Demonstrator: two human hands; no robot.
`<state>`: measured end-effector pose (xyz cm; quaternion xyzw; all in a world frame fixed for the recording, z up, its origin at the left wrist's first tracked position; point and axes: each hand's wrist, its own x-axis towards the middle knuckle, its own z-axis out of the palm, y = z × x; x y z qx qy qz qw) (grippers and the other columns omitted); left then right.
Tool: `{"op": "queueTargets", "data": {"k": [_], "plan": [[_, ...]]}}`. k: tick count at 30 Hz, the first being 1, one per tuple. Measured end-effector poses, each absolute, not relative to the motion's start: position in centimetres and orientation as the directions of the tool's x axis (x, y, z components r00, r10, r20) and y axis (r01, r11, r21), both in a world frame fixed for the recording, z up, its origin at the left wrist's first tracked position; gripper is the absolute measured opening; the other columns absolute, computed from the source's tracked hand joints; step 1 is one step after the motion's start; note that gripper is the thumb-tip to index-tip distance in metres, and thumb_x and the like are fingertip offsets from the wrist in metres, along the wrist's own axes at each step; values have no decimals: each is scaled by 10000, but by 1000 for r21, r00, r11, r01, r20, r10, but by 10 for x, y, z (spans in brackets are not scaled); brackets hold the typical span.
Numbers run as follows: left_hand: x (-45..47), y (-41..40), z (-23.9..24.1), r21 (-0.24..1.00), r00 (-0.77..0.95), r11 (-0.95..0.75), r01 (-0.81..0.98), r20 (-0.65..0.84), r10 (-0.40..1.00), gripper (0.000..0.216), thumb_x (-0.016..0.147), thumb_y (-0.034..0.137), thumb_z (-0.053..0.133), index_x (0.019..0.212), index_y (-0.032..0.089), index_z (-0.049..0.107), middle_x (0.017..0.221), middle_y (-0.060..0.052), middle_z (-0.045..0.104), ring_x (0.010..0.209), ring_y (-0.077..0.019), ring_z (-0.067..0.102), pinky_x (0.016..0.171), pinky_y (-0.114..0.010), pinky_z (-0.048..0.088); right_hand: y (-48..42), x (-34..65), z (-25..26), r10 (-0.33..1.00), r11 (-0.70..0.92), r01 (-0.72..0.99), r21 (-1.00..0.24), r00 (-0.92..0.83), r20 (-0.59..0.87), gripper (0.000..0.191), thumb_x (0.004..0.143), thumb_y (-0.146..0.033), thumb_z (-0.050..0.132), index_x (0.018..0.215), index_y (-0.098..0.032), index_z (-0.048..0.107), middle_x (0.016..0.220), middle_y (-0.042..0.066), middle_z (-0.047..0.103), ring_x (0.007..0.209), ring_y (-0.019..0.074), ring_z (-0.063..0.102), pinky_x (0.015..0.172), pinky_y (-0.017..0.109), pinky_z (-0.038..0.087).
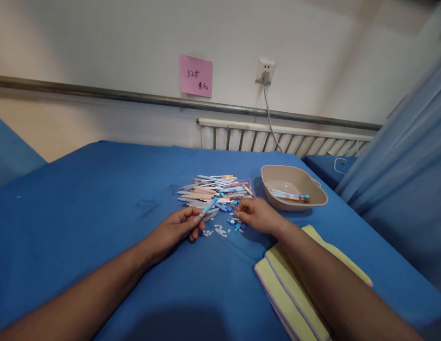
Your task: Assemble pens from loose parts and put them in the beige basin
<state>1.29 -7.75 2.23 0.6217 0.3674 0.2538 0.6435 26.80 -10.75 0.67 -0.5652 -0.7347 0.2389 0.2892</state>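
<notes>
Between the thumb and fingers of my left hand [184, 222] is a light-blue pen barrel [209, 206], tilted up to the right. My right hand [256, 214] is closed in a pinch over the small parts at the right of the pile; what its fingertips hold, if anything, is too small to make out. Behind both hands lies a pile of pen parts [202, 192], with barrels and thin white refills. Small white tips [220, 230] are scattered in front of it. Blue and teal pen pieces [237, 227] lie just below my right fingertips.
A beige plastic basin [316, 199] at the right holds a few pens [289, 195]. A folded yellow towel [291, 289] lies under my right forearm. The blue sheet [99, 199] covers the surface. Behind are a radiator [234, 137] and a plugged-in cable [269, 109]; a blue curtain [401, 156] hangs right.
</notes>
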Motion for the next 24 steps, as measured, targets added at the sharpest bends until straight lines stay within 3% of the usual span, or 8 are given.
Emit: {"op": "queueTargets", "data": {"k": [5,10,20,24], "plan": [[12,-76,21,981,591,115,155,-185,785,275,793,425,591,826,156,545,744,-15,605,538,-80,468,537,-212,388,-112,278,20,976,218,777,-591,-188,112,196,812,-295,554,663,-177,606,586,-8,622,514,99,497,491,211,307],[11,-74,18,981,596,120,155,-190,780,280,778,405,616,886,154,552,778,-17,609,554,-82,480,544,-213,389,-111,289,19,971,218,786,-578,-237,44,129,773,-244,575,665,-182,609,623,-6,638,553,108,525,491,211,310],[11,-75,20,977,579,150,151,-210,788,272,755,368,647,912,164,559,783,-3,614,556,-79,493,547,-215,393,-109,279,12,975,217,841,-495,-215,62,18,744,-209,616,743,-198,602,669,-4,649,597,123,542,517,223,296],[11,-74,18,978,589,137,156,-204,782,293,756,379,645,928,156,563,781,-7,610,558,-77,492,545,-208,390,-107,273,12,974,226,867,-443,-211,84,127,742,-237,634,858,-197,602,729,4,644,641,129,551,552,225,307]]}}
